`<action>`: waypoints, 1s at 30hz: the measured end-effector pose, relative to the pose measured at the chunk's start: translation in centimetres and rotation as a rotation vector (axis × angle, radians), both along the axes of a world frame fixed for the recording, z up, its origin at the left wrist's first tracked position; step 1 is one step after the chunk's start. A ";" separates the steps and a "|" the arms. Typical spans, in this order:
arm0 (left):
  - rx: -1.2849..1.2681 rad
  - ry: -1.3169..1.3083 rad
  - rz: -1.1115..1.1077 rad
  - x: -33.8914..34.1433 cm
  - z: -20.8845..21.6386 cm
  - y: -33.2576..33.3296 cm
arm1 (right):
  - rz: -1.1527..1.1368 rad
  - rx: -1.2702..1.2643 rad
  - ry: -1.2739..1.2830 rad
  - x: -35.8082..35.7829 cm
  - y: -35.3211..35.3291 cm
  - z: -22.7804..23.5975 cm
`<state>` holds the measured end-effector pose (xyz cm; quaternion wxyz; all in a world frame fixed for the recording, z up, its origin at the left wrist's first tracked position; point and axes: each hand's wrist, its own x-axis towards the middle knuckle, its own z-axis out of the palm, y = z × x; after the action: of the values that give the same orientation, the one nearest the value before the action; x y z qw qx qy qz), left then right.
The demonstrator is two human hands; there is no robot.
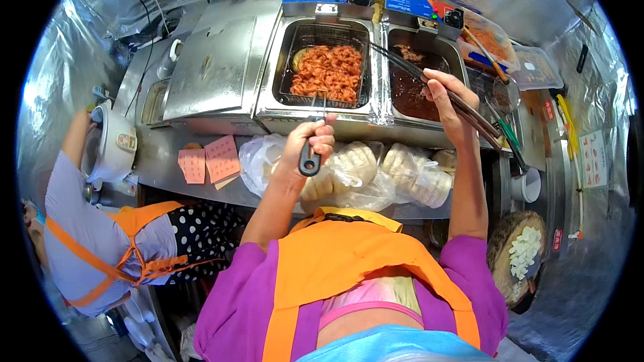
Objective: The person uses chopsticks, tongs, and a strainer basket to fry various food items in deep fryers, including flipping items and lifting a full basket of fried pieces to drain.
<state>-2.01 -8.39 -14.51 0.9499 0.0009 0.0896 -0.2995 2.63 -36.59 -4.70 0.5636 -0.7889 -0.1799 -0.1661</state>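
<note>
Hands [310, 142] — basket [327, 35] left, chopsticks [404, 64] right

On the left, a person [111, 228] in a lilac top with orange straps and a dotted black garment [204, 231] stands by a white rice cooker [121, 147]. Pink sheets [222, 156] lie on the bench [159, 161], left of clear plastic bags [419, 177] holding pale, ridged, rounded pieces. At right, a white cup [528, 188] sits above a round wooden block [498, 245], which bears chopped white bits [524, 253]. A printed sheet [593, 159] hangs against silvery foil [57, 94] lining the walls.
</note>
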 end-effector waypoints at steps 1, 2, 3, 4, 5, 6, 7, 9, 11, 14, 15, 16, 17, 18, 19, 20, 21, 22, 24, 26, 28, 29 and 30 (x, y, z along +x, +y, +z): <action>0.050 0.014 0.002 0.1 -0.8 -0.5 | 0.021 -0.017 0.055 0.1 0.1 -0.6; 0.103 0.038 0.005 0.1 -1.6 -1.0 | 0.043 -0.030 0.121 0.3 0.4 -1.4; 0.192 0.079 0.044 0.1 -1.5 -1.5 | 0.066 0.007 0.158 0.3 1.2 -1.7; 0.281 0.125 0.085 0.0 -1.1 -2.0 | 0.069 -0.036 0.228 0.9 1.6 -2.6; 0.191 0.154 0.068 0.2 -1.8 -1.9 | 0.085 -0.113 0.170 1.3 2.2 -2.7; 0.101 0.182 0.050 0.5 -2.4 -1.7 | 0.102 -0.190 0.111 1.6 3.0 -2.8; 0.047 0.178 0.036 0.7 -2.9 -1.5 | 0.142 -0.233 0.103 2.4 3.5 -3.7; -0.059 0.171 0.003 1.0 -3.2 -1.1 | 0.206 -0.295 0.036 3.2 5.1 -3.9; -0.078 0.207 0.002 1.3 -3.0 -1.1 | 0.263 -0.346 -0.066 4.7 6.5 -4.7; -0.126 0.225 0.005 1.5 -2.4 -1.0 | 0.249 -0.294 -0.054 5.0 7.1 -4.4; -0.137 0.231 0.005 1.5 -2.3 -0.9 | 0.268 -0.195 0.035 5.2 7.7 -4.1; -0.148 0.238 0.007 1.4 -2.3 -0.9 | 0.311 -0.263 0.047 5.6 8.2 -4.2; -0.158 0.232 0.004 1.4 -2.3 -1.1 | 0.345 -0.332 0.058 6.2 8.5 -4.2; -0.157 0.238 -0.004 1.3 -2.2 -1.3 | 0.378 -0.402 0.069 6.9 8.8 -4.2; -0.157 0.244 -0.013 1.2 -2.0 -1.5 | 0.382 -0.457 -0.016 7.9 9.3 -5.1; -0.156 0.251 -0.023 1.2 -1.8 -1.6 | 0.365 -0.455 -0.113 8.8 9.8 -5.8; -0.144 0.249 -0.032 1.3 -1.8 -1.6 | 0.329 -0.445 -0.151 9.5 9.6 -6.0; -0.132 0.259 -0.035 1.3 -1.7 -1.6 | 0.292 -0.435 -0.189 9.9 9.3 -6.2; -0.111 0.281 -0.002 1.1 -1.5 -1.0 | 0.233 -0.310 -0.197 9.5 9.6 -4.7; -0.055 0.307 0.008 1.2 -0.8 -1.0 | 0.172 -0.308 -0.241 9.7 9.1 -3.8; -0.013 0.294 0.018 1.4 -0.7 -1.2 | 0.152 -0.355 -0.188 10.6 9.2 -5.2; 0.008 0.271 0.019 1.5 -0.8 -1.4 | 0.152 -0.380 -0.165 11.1 9.4 -6.8; 0.024 0.244 0.015 1.6 -0.7 -1.6 | 0.148 -0.410 -0.146 11.4 9.3 -7.6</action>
<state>-0.41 -10.00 -15.24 0.9340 -0.0248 0.2081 -0.2894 14.05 -27.27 -12.32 0.3877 -0.8575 -0.3073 -0.1409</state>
